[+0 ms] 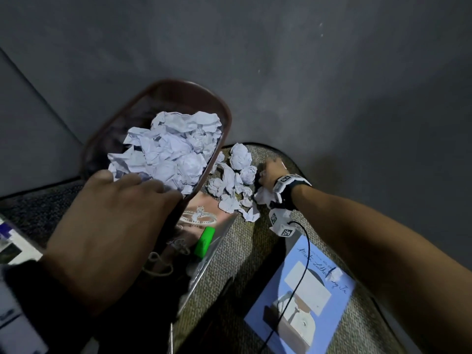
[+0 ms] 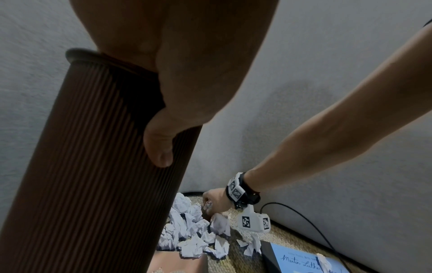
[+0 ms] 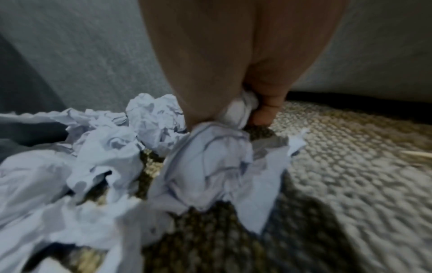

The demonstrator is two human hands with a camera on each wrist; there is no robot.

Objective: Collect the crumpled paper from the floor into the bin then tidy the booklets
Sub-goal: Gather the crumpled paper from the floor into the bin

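Head view shows the left hand (image 1: 107,226) in the lower left of the frame, gripping the near rim of a dark brown ribbed bin (image 1: 219,111) that tilts away toward the upper centre; the fingers curl over the rim and the left wrist view shows the thumb (image 2: 158,146) pressed against the ribbed outer wall. Crumpled paper in the bin (image 1: 171,149) fills much of its opening. To the right of the bin, in mid-frame, a loose heap of crumpled paper (image 1: 235,185) lies on a woven rug (image 1: 255,251), close to a grey wall (image 1: 306,72). The right hand (image 1: 270,172) reaches down at the right edge of that heap, its fingers closed around one paper ball (image 3: 238,110), as the right wrist view shows, with more crumpled sheets lying just below and to the left of it. A light blue booklet (image 1: 301,297) lies on the rug at lower right, under the right forearm, with a black cable (image 1: 307,251) running across its cover. Below the bin, a pink booklet (image 1: 204,213) with a crown drawing lies partly hidden, and a green marker (image 1: 204,241) rests on it.
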